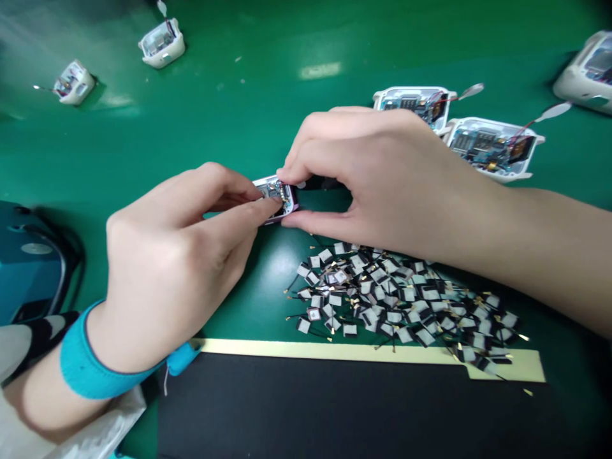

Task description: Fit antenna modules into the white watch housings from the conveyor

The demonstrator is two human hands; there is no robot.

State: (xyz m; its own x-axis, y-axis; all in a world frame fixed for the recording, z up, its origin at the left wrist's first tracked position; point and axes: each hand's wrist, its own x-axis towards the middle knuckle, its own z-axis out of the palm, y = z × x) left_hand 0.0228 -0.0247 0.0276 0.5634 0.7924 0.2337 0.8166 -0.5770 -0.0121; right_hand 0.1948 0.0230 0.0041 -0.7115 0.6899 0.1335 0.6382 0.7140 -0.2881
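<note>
A small pink-edged device shell (281, 197) with an exposed circuit board is held just above the green table (268, 95) at the centre. My left hand (172, 268), with a blue wrist strap, pinches it from the left, thumb and forefinger pressing on the board. My right hand (377, 178) grips the same shell from the right, fingers curled over its top and thumb beneath. Much of the shell is hidden under my fingers. Just in front lies a heap of several small square parts with thin black wires (401, 306).
Two open white shells with boards and red wires (492, 150) lie behind my right hand, another white shell (590, 73) at the far right. Two more white shells (162, 43) sit at the far left. A black mat (335, 408) with a yellow strip lines the near edge; a blue device (29, 268) at left.
</note>
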